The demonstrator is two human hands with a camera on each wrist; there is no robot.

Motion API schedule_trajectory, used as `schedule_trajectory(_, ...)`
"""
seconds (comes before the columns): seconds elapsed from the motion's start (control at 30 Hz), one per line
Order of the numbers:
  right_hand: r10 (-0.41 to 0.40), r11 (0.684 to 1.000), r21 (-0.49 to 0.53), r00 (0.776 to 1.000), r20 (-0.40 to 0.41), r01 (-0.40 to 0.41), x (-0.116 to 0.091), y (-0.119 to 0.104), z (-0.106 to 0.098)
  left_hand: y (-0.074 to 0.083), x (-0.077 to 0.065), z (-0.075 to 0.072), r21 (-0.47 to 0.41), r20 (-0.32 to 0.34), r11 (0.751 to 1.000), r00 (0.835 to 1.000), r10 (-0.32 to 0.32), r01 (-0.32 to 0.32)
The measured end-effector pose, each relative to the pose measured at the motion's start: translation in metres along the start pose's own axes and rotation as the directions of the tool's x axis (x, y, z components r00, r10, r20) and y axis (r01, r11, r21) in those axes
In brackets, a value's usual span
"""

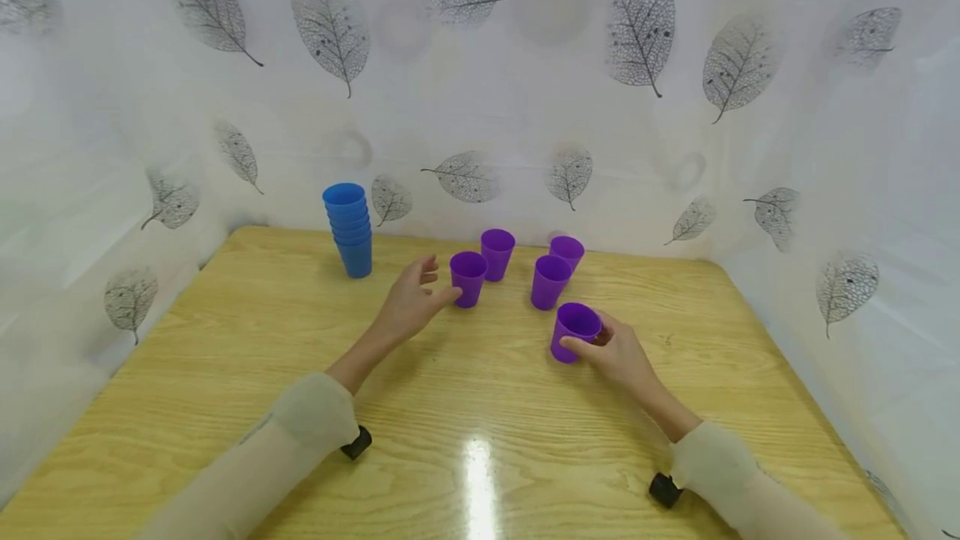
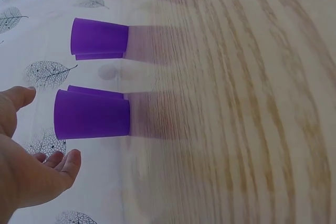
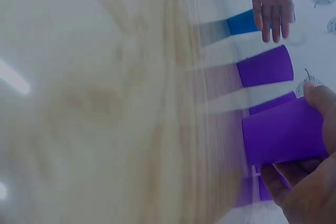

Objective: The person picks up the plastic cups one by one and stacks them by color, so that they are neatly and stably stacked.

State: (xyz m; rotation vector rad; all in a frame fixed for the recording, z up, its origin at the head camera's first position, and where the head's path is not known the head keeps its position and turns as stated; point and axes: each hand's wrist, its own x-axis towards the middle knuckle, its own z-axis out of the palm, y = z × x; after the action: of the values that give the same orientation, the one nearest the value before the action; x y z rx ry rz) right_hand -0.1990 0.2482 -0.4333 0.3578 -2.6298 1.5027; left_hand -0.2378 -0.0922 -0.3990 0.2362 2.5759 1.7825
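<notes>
My right hand (image 1: 621, 354) holds a purple cup (image 1: 576, 333) at the front right, thumb on its near side and fingers round the far side. That cup (image 3: 283, 132) is upright, its base close over the table in the right wrist view. My left hand (image 1: 408, 302) reaches beside another purple cup (image 1: 468, 280), thumb and fingers spread apart at its left side. In the left wrist view a gap shows between those fingers (image 2: 71, 169) and the thumb, with the nearest cup (image 2: 92, 115) just beyond. Behind stand more upright purple cups, one (image 1: 498, 255) at centre, two (image 1: 550, 283) toward the right.
A stack of several blue cups (image 1: 352, 240) stands at the back left of the wooden table (image 1: 450, 407). A white leaf-patterned sheet (image 1: 510, 107) rises behind the table and along its sides. Black wrist devices (image 1: 357, 442) sit under both sleeves.
</notes>
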Motion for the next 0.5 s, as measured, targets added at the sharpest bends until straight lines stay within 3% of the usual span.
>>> schedule_trajectory(0.27,-0.013,0.999,0.049,0.998,0.067,0.010,-0.013,-0.015,0.017,0.000,0.009,0.006,-0.018,0.003,1.000,1.000,0.002,-0.002)
schedule_trajectory(0.5,-0.075,0.993,0.103,0.989,0.127,0.062,-0.018,-0.019,0.028,-0.003,0.019,0.013,0.001,-0.009,1.000,1.000,-0.021,0.021)
